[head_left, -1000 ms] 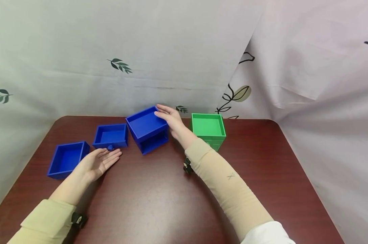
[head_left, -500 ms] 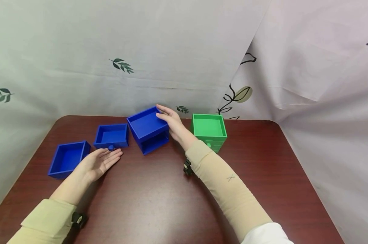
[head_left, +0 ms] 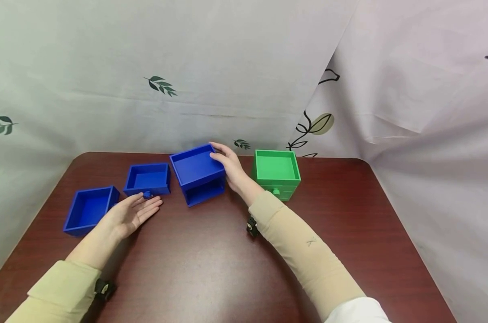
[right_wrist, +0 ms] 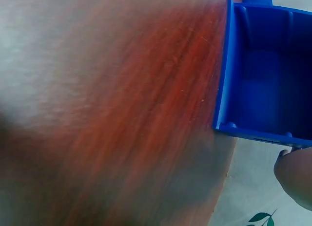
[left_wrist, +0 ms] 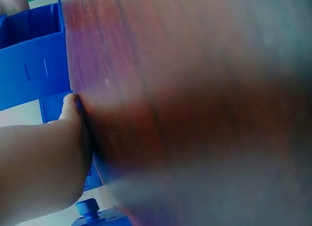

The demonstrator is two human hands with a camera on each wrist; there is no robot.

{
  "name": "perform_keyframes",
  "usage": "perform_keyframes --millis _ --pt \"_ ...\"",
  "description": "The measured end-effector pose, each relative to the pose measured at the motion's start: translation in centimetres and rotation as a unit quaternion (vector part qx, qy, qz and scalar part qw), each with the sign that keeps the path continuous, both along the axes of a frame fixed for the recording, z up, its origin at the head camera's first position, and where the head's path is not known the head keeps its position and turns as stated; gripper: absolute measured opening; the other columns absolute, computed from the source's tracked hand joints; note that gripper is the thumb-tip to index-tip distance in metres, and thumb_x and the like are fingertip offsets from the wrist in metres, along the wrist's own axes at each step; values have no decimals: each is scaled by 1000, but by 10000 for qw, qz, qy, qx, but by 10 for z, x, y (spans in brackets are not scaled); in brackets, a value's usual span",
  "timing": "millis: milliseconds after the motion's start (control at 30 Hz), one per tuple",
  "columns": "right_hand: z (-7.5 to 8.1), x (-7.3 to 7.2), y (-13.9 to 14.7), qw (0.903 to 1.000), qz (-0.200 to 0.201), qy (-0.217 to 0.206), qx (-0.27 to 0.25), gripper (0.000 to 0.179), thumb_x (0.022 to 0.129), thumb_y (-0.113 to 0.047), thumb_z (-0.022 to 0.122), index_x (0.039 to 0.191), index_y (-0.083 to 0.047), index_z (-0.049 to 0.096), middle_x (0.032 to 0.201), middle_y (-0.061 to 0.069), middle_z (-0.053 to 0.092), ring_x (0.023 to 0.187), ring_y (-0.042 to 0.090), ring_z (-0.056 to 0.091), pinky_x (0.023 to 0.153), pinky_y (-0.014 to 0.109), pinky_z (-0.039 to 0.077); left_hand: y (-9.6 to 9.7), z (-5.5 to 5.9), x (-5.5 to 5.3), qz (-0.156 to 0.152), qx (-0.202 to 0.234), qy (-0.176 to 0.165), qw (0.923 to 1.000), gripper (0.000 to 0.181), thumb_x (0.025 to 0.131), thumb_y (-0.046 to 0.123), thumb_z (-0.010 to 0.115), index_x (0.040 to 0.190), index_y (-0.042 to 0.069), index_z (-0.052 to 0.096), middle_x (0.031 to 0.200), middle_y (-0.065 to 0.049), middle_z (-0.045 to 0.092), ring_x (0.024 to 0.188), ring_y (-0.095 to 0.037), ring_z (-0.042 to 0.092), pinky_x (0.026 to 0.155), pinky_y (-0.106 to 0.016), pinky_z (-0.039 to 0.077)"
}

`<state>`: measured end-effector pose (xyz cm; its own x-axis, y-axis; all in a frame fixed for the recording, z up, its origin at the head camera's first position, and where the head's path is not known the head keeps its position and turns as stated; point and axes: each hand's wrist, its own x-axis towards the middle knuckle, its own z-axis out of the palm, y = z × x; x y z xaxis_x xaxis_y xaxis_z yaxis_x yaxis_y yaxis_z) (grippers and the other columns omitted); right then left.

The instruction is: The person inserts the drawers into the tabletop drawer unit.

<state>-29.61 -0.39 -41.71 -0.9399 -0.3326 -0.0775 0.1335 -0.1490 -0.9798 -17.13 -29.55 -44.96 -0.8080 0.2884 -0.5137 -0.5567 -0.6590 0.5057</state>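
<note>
A blue cabinet (head_left: 196,164) with an open-fronted slot and a shallow top tray stands at the back of the table. My right hand (head_left: 232,169) grips its right side, thumb over the top rim. In the right wrist view I look into the cabinet's hollow slot (right_wrist: 273,84). Left of it lies a small blue drawer (head_left: 148,177) with a round knob (head_left: 147,195). My left hand (head_left: 128,216) lies palm up in front of that drawer, fingers extended beside the knob. Whether it touches the knob, I cannot tell. A larger blue drawer (head_left: 90,208) lies farther left.
Right of the cabinet stands a green cabinet (head_left: 277,166) with a knobbed front, partly behind my right forearm. A pale curtain (head_left: 227,67) hangs behind and to the right of the brown table (head_left: 203,269).
My right hand has turned the blue cabinet slightly, so its front faces more toward me. The left hand and both drawers stay in place.
</note>
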Motion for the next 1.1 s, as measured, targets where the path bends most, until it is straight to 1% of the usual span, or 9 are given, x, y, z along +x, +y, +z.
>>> perform_keyframes --millis 67,167,300,367,467,600,867,967,1100 --pt "-1 3 2 10000 4 46 -47 49 106 -9 55 155 -7 52 160 15 50 145 27 49 128 41 39 0 1 -2 -41 -105 0 9999 88 115 24 42 164 24 -31 100 -12 77 97 -24 79 103 -33 63" --pt "-2 6 5 9997 13 150 -166 52 104 -5 52 156 -2 49 159 19 49 140 27 52 117 33 45 1 1 -3 -62 -214 -5 9998 92 114 25 44 162 24 -34 99 -11 78 95 -23 79 100 -33 64" --pt "-4 12 10 9990 20 355 -265 58 99 -1 49 157 3 45 159 24 47 141 30 51 106 23 47 1 0 -3 1 -164 -7 9999 67 114 22 46 165 26 3 100 -13 78 95 -24 80 98 -34 65" --pt "-6 14 13 9986 50 441 -274 58 99 0 49 157 3 44 160 25 46 143 32 49 106 22 46 0 -1 -3 37 -92 21 9999 39 114 20 46 149 19 32 101 -14 78 95 -26 80 98 -35 65" --pt "-10 17 18 9983 123 532 -218 59 101 -2 51 159 2 42 161 24 45 145 32 48 109 24 45 0 -1 -2 56 -34 67 10000 10 114 18 46 119 11 52 101 -15 79 96 -27 80 97 -35 66" --pt "-15 21 25 9973 226 681 -138 59 103 -4 54 161 1 40 163 23 43 147 33 44 119 30 41 2 -1 -1 68 -89 54 9999 14 114 17 47 110 11 59 100 -14 79 95 -26 80 96 -36 66" --pt "-23 34 31 9949 -21 1009 91 58 106 -7 57 161 -1 40 165 23 43 155 36 41 133 46 33 3 -2 -2 264 -270 -72 9993 15 112 18 51 127 16 46 96 -13 79 92 -24 81 94 -35 67" --pt "-24 37 28 9940 -225 1071 -7 58 105 -4 58 159 2 40 163 25 44 155 37 42 132 45 34 3 -4 -3 292 -239 -48 9993 9 112 18 52 113 13 59 96 -13 79 91 -24 81 91 -35 67" --pt "-25 38 26 9925 -450 1132 -103 57 104 -1 60 157 4 41 160 27 46 152 39 44 132 44 35 4 -5 -5 242 -290 0 9993 26 112 17 52 95 12 71 95 -12 80 90 -23 81 89 -33 68"
